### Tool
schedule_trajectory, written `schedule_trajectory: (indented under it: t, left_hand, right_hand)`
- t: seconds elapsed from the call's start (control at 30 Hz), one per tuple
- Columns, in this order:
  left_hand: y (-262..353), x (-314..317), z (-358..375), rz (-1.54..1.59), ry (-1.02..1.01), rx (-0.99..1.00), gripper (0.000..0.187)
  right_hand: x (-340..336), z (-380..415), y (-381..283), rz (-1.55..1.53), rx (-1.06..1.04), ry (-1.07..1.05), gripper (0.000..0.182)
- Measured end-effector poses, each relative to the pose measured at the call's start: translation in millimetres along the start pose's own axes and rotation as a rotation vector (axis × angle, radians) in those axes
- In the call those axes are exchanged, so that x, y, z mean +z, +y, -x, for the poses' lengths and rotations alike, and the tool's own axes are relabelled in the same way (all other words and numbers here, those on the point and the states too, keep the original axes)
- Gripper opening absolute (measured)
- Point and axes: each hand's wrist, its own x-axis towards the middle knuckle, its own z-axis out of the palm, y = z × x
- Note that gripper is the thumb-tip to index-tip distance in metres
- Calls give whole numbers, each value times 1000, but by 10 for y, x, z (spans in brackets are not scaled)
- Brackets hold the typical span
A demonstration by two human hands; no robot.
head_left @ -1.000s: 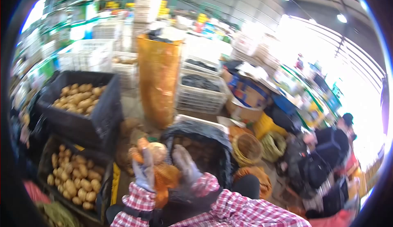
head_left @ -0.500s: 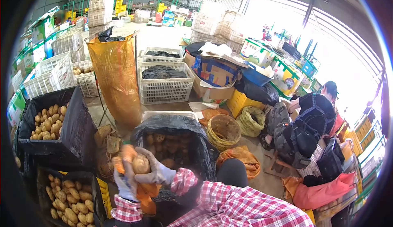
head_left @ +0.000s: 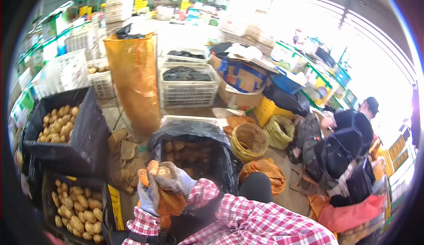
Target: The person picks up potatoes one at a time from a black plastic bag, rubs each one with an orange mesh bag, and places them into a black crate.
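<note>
Orange bag [head_left: 132, 79] left of white crate [head_left: 189, 95]; wicker basket [head_left: 243, 152] beside greenish sack [head_left: 282, 141]; glare-washed pale stack [head_left: 242, 23], probably crates.

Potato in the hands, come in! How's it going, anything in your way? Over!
Left hand and right hand: both on the potato. It's partly covered. Orange mesh just below, might get in the way.

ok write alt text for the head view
A gloved left hand and gloved right hand hold a potato between them beside a black-lined bin of potatoes. More potato crates stand at left; another person is at right.
</note>
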Motion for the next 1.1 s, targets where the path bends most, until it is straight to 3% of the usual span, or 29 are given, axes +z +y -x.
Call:
schedule_trajectory:
  t: [0.03,0.07,0.1,0.13,0.2,0.23,0.3,0.37,0.4,0.43,0.5,0.53,0.6,0.7,0.77,0.87,0.93,1.0,1.07,1.1]
  left_hand:
    - [143,59,84,-42,-45,82,34]
    - [-38,-58,37,-141,-19,105,31]
    - [-295,-121,-6,601,95,-135,26]
    - [-208,-85,32,-99,24,149,23]
    - [-403,-56,-37,90,52,23,24]
    - [-148,69,57,211,72,-141,23]
    - [40,176,142,282,70,-149,22]
    - [-175,84,-8,411,33,-90,20]
    - [-161,132,70,187,59,-40,22]
    - [-117,148,26,470,64,-125,22]
    - [-22,190,101,185,63,-89,23]
    - [-60,173,77,284,58,-127,22]
    - [-83,179,100,163,34,-69,23]
    - [-188,165,114,169,-30,-56,28]
    - [-279,80,62,476,-178,-199,31]
    - [142,138,151,323,-294,-184,30]
    - [334,201,193,420,-334,-183,30]
    - [42,52,4,947,-674,-379,30]
    - [-15,28,-18,1014,-682,-437,32]
    - [83,93,60,817,-513,-393,33]
  right_hand:
    - [3,-65,89,-87,-168,-57,73]
    - [-64,-39,135,-45,-129,-74,76]
    - [-120,-50,167,-101,-145,-134,77]
    - [-97,-19,107,-105,-125,-133,78]
    - [-57,-5,146,-176,-129,-62,71]
    - [-43,-6,166,-211,-133,-27,67]
    - [-53,-58,231,-322,3,44,65]
    - [-57,-45,250,-185,-160,43,63]
    - [-64,-20,244,125,-268,97,57]
    - [-63,-7,230,103,-243,109,53]
    - [-24,0,167,60,-194,135,47]
    - [64,44,50,-73,-113,159,42]
    - [3,-9,90,-144,-93,167,37]
    - [29,-36,77,-256,-86,207,30]
    - [105,-16,-12,-250,-65,217,31]
    - [125,-7,-61,-320,-71,207,32]
    - [89,15,-51,-286,-55,198,30]
    - [0,26,17,-115,-105,187,32]
    - [30,17,60,-93,-194,209,29]
    - [45,18,81,-81,-239,220,28]
